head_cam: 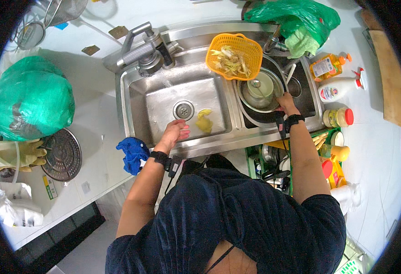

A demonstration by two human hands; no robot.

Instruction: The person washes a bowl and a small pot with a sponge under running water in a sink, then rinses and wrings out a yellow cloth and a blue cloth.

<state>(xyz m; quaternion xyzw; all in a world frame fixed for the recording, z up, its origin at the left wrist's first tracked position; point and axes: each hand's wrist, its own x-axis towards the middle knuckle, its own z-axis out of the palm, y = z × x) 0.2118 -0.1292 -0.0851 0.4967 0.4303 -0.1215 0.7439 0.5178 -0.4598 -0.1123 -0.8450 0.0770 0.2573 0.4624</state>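
My left hand [177,133] hangs over the near part of the left sink basin [152,116], palm up, fingers loosely extended, holding nothing. A yellow cloth or sponge piece [204,121] lies in the basin right of the drain strainer [183,110]. My right hand [286,103] is at the right rim of a metal bowl [244,97] in the right basin; its fingertips are partly hidden. Inside that bowl sits a pale bowl [269,87] with a metal spoon [256,83]. An orange plastic basket [234,38] holding vegetable scraps [231,61] rests above, overlapping the bowl's far edge.
The faucet [149,48] stands at the back left. A blue cloth [133,154] hangs by the left front corner. Bottles and a jar [337,117] line the right side. Green bags [32,97] flank the sink; rubber gloves [25,154] and a perforated metal disc [62,154] lie left.
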